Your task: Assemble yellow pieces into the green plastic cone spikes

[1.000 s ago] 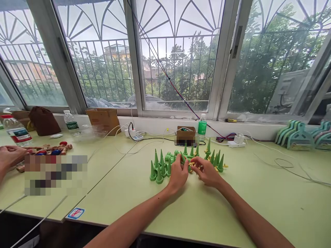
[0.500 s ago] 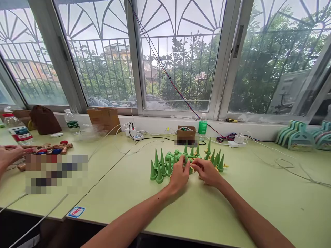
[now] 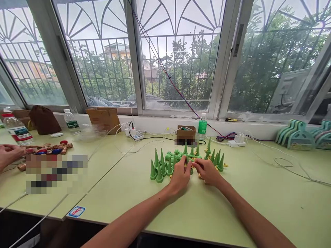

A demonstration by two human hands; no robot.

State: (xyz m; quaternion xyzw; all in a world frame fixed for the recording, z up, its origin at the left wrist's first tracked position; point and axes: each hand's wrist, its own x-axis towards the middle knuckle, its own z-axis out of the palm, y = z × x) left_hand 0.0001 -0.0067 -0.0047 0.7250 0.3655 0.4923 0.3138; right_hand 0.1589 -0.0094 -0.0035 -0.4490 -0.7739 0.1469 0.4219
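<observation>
My left hand [image 3: 181,174] is closed around a green plastic watering spike [image 3: 188,159], whose pointed tip shows above the fingers. Close by on the right, my right hand [image 3: 209,171] pinches at the spike's side, fingertips almost meeting the left ones. Whatever sits in that pinch is mostly hidden; small yellow pieces lie under and around the hand. Several upright green spikes [image 3: 159,174] stand to the left of my hands, and more spikes [image 3: 221,163] with yellow bits stand to the right. Ribbed green parts [image 3: 169,155] lie behind my left hand.
Behind the spikes are a small cardboard box [image 3: 186,132] and a green-labelled bottle [image 3: 202,125]. Cables and a power strip [image 3: 237,144] run along the sill. Toy dustpans [image 3: 300,136] stand far right. At left, another person's hand [image 3: 10,155] is near wooden pieces [image 3: 64,148].
My left hand has shifted very slightly right with the spike, and the fingertips of both hands are a little closer together. The standing spikes have stayed in place.
</observation>
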